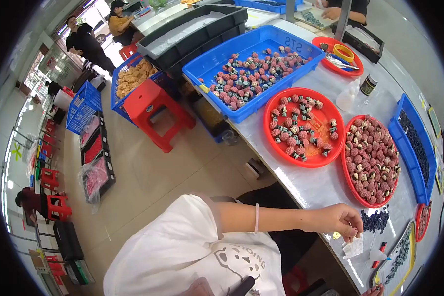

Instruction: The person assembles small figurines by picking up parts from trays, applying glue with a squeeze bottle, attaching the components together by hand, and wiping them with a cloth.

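Observation:
My left hand (338,220) reaches over the table's near edge, its fingers bent and pinched together. Just under the fingertips lies a crumpled white tissue (352,248); whatever they pinch is too small to make out. A pile of small dark blue pieces (375,220) lies beside that hand. Only a few fingers of my right hand (374,291) show at the bottom edge, bent around something I cannot make out. Between the hands are a small white squeeze bottle (377,255) with a blue tip, a red marker (383,246) and a tray of blue-grey pieces (413,232).
Beyond stand a red round tray (267,123) of berry-headed figures, a red tray (347,170) heaped with berry-like heads, a large blue bin (239,117) and a narrow blue tray (403,144). A red stool (153,106) and crates stand on the left floor. Other people sit and stand farther off.

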Action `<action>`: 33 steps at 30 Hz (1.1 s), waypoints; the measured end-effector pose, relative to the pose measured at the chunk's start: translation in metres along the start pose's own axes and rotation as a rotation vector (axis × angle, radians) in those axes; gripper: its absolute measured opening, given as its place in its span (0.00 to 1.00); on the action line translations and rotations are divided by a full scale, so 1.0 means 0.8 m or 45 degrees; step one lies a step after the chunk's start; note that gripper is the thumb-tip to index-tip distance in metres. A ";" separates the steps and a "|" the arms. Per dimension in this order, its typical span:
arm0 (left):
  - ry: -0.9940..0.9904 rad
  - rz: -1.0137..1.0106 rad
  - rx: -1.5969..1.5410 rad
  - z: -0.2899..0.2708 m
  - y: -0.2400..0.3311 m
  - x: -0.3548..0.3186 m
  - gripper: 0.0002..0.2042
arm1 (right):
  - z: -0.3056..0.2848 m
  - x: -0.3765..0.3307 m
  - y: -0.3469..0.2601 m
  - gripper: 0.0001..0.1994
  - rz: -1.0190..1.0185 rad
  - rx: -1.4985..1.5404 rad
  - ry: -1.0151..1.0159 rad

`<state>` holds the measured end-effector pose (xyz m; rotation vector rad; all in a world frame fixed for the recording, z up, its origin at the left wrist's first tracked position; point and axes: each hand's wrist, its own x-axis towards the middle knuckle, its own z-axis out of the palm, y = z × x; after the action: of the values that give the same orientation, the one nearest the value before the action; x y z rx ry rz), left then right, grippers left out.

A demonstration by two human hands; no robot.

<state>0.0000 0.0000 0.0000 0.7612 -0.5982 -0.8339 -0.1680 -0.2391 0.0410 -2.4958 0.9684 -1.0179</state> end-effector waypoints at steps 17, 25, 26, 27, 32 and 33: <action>0.170 -0.075 -0.288 0.007 0.047 -0.036 0.10 | 0.035 -0.037 -0.131 0.14 0.202 1.562 -0.639; 0.241 0.018 -0.230 0.012 0.042 -0.036 0.12 | 0.048 -0.038 -0.186 0.12 0.181 1.677 -0.824; 0.227 -0.006 -0.252 0.012 0.038 -0.035 0.12 | 0.050 -0.039 -0.184 0.12 0.203 1.653 -0.808; 0.212 0.047 -0.239 0.010 0.035 -0.034 0.12 | 0.056 -0.041 -0.183 0.11 0.029 1.573 -0.776; 0.383 0.105 0.052 0.018 0.028 -0.029 0.18 | 0.071 -0.046 -0.176 0.13 -0.288 1.487 -0.671; 0.383 0.096 0.048 0.019 0.027 -0.029 0.18 | 0.069 -0.048 -0.176 0.13 -0.278 1.483 -0.672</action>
<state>-0.0143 0.0234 0.0225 0.8740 -0.3719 -0.6250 -0.0817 -0.1089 0.0486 -1.6828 -0.1049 -0.6064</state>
